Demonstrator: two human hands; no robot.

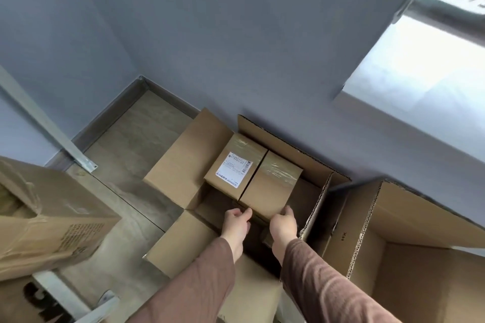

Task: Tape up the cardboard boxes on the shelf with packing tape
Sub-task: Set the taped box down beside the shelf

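Fingers [242, 214] of the left hand [236, 223] and right hand [284, 223] curl round the near corners of a taped small box [270, 189] inside the open carton [183, 162]; its long axis runs 7 to 1 o'clock; a labelled box [235, 165] touches it at 10 o'clock; I judge it is being set down or lifted; next comes a steady two-handed move; another open carton [409, 220] stands at 3 o'clock.

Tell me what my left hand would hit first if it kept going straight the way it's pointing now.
Probably the plain taped box. The left hand points up and right at its near lower corner, fingers already at or touching that edge. Depth is unclear, so contact may exist already.
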